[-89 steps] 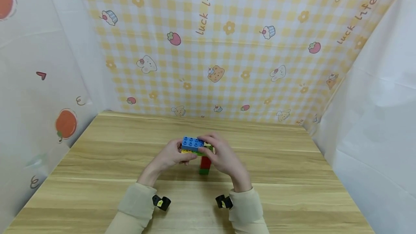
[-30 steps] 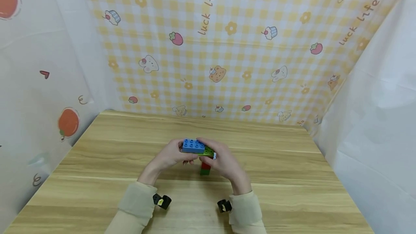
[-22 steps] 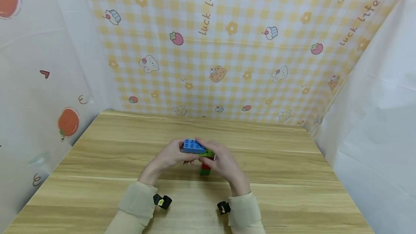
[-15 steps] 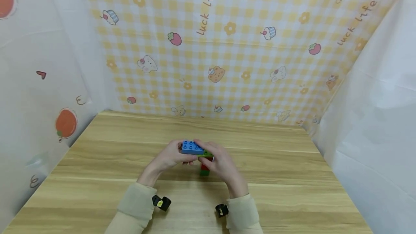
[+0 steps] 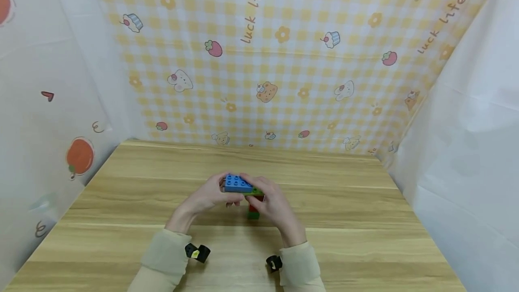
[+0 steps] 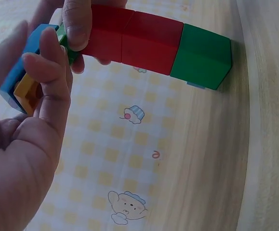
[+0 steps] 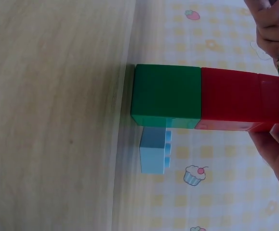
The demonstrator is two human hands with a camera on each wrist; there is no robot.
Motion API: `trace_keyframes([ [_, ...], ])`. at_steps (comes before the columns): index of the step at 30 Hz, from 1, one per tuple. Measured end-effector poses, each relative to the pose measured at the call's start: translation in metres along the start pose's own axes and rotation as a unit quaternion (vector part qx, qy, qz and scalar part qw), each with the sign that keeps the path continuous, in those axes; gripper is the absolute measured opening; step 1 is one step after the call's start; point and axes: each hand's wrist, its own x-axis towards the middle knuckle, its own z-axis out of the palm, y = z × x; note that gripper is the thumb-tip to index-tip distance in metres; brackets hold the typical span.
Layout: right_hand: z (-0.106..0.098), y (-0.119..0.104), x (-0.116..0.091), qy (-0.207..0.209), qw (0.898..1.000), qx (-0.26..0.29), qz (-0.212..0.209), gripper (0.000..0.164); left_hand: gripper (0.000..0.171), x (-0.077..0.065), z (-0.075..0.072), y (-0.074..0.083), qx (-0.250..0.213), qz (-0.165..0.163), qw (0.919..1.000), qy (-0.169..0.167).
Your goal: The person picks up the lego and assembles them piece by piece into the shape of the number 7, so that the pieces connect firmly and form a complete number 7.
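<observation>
A tower of toy building bricks stands upright on the table. At its foot is a dark green brick [image 7: 168,94], with red bricks [image 6: 151,42] stacked above it. A lime green brick [image 5: 257,191] lies across the top. The blue brick [image 5: 234,188], studs up, sits over it and over a yellow brick [image 6: 27,91] that sticks out left. My left hand [image 5: 206,195] grips the blue and yellow bricks at that end. My right hand [image 5: 275,203] pinches the top at the right, forefinger by the blue brick, thumb below. Its fingers partly cover the joint.
A light blue brick [image 7: 152,151] is beside the tower's foot, mostly hidden in the head view. The wooden table [image 5: 344,211] extends around the hands. A checked cloth [image 5: 284,66] hangs behind it, with white sheets at both sides.
Three seconds ago yellow studs showed below the blue brick; now it covers them and sits lower. My right hand has shifted slightly down and left. Both hands keep their hold.
</observation>
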Motion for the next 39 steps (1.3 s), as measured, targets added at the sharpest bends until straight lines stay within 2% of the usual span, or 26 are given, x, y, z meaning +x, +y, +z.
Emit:
trace_keyframes([
  [5, 0.001, 0.001, 0.000, -0.001, 1.000, -0.005, -0.003, 0.057, 0.041, -0.002, -0.002, 0.004, -0.031, 0.003, 0.9994, -0.013],
  [13, 0.001, -0.001, 0.001, -0.001, 1.000, 0.003, -0.003, 0.058, 0.040, 0.000, 0.002, 0.008, -0.055, -0.022, 0.9982, 0.013],
  [20, 0.001, -0.001, 0.001, -0.001, 1.000, 0.004, -0.009, 0.056, 0.036, 0.000, 0.003, 0.012, -0.079, -0.030, 0.9963, 0.015],
  [33, 0.002, -0.001, -0.001, 0.001, 1.000, 0.011, -0.010, 0.055, 0.033, -0.001, 0.007, 0.012, -0.092, -0.036, 0.9948, 0.025],
  [39, 0.000, -0.002, -0.002, 0.001, 0.999, 0.033, -0.013, 0.052, 0.025, -0.002, 0.009, 0.010, -0.098, -0.033, 0.9941, 0.032],
])
